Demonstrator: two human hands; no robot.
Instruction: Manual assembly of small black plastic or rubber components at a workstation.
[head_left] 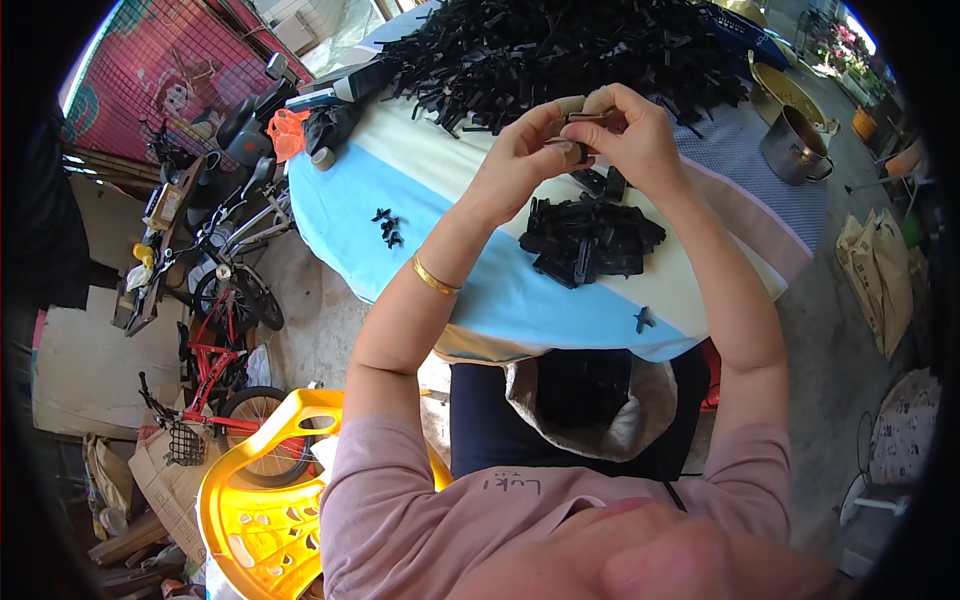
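Note:
My left hand (530,150) and my right hand (635,135) meet above the far middle of the cloth-covered table (400,190). Both pinch a small dark piece (578,118) between their fingertips, which mostly hide its shape. Tan wraps seem to cover some fingertips. Just beyond the hands spreads a big heap of black plastic pieces (560,50). Nearer to me, below the hands, lies a smaller pile of flat black pieces (590,240). Several small black bits (388,228) rest to the left, and another small black bit (643,319) sits near the table's front edge.
A pale cloth bag (640,420) with dark contents hangs open at my lap. On the table's right stands a metal pot (795,145). An orange bag (288,133) lies at its left edge. A yellow plastic chair (270,510) and a red bicycle (215,370) are at my left.

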